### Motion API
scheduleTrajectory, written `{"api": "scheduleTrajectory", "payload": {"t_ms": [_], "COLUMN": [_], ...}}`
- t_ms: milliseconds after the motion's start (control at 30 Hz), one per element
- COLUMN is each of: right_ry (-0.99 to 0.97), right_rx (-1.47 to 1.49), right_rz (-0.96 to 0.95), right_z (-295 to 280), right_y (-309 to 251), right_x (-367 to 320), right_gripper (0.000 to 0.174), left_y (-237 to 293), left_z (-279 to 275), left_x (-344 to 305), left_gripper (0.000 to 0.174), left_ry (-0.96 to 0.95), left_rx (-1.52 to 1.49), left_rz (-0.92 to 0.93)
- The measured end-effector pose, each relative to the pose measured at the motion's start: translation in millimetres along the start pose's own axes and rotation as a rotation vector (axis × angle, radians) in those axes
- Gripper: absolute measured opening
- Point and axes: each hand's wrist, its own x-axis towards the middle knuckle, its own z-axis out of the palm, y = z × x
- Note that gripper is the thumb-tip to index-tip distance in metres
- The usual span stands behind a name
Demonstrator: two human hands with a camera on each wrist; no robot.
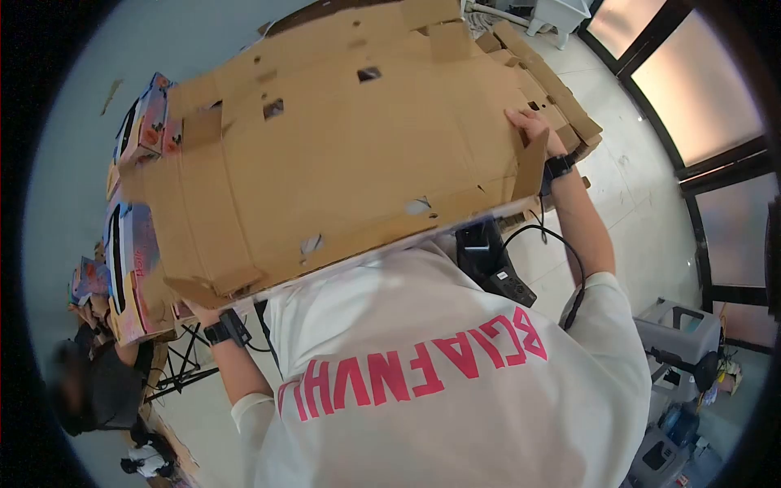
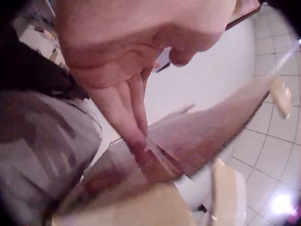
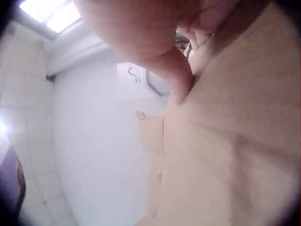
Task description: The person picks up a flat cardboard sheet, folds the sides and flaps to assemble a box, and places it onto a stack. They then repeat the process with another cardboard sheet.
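A large brown cardboard box (image 1: 350, 154), opened out with flaps and cut-out holes, spans the head view in front of the person's chest. My right hand (image 1: 535, 128) grips its right side, thumb lying on the brown face. In the right wrist view the thumb (image 3: 181, 82) presses at the cardboard's edge, and the other fingers are partly hidden. At the near left corner my left hand (image 1: 200, 314) holds the box, largely covered by a flap. The left wrist view shows that hand's long fingers (image 2: 124, 101) reaching down to a blurred, pinkish printed panel (image 2: 202, 125).
Colourful printed boxes (image 1: 134, 260) are stacked to the left, beside another person (image 1: 106, 378) in dark clothes. A black folding stand (image 1: 183, 378) is below them. More cardboard (image 1: 541, 77) lies beyond the right edge. Frosted doors (image 1: 683, 73) and grey plastic cases (image 1: 679, 325) line the right.
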Motion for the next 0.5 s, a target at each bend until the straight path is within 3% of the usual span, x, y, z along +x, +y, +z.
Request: {"api": "scheduleTrajectory", "payload": {"t_ms": [100, 233, 367, 500], "right_ry": [0.031, 0.255, 0.537, 0.908], "right_rx": [0.552, 0.849, 0.558, 0.254], "right_rz": [-0.155, -0.262, -0.439, -0.423], "right_z": [11, -13, -35, -66], "right_y": [0, 22, 43, 107], "right_x": [-37, -43, -30, 12], "right_gripper": [0.035, 0.037, 0.043, 0.038], "left_y": [-18, -57, -75, -93], "left_z": [45, 109, 100, 106], "left_x": [-2, -8, -8, -17], "left_gripper": [0.07, 0.079, 0.075, 0.067], "left_ry": [-0.161, -0.282, -0.373, -0.342], "left_rx": [-0.069, -0.077, 0.09, 0.328], "left_rz": [-0.132, -0.187, -0.273, -0.243]}}
